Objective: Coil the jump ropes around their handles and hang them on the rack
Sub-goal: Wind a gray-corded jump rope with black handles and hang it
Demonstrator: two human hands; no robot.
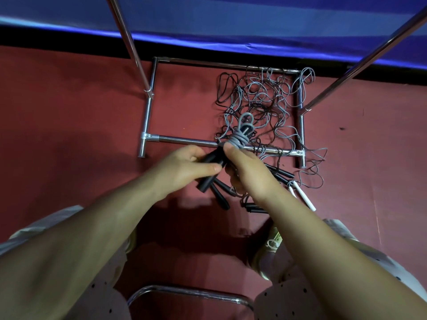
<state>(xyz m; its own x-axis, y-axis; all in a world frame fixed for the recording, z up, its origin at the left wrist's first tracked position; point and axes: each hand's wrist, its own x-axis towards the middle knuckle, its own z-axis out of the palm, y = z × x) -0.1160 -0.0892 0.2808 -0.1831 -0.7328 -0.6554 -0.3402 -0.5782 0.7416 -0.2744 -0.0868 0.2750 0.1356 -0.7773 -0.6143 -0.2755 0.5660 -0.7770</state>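
My left hand grips a pair of black jump rope handles held side by side. Grey rope is wound in several turns round their upper end, with a small loop standing above the coil. My right hand holds the same bundle just below the coil, its thumb pressed against the grey turns. Beneath my hands a tangle of grey and black ropes lies on the red floor inside the base of the chrome rack. More black handles lie on the floor under my wrists.
Two chrome rack uprights rise left and right of the tangle. A white handle lies by my right forearm. A blue mat edge runs along the far side. A chrome chair frame curves between my knees.
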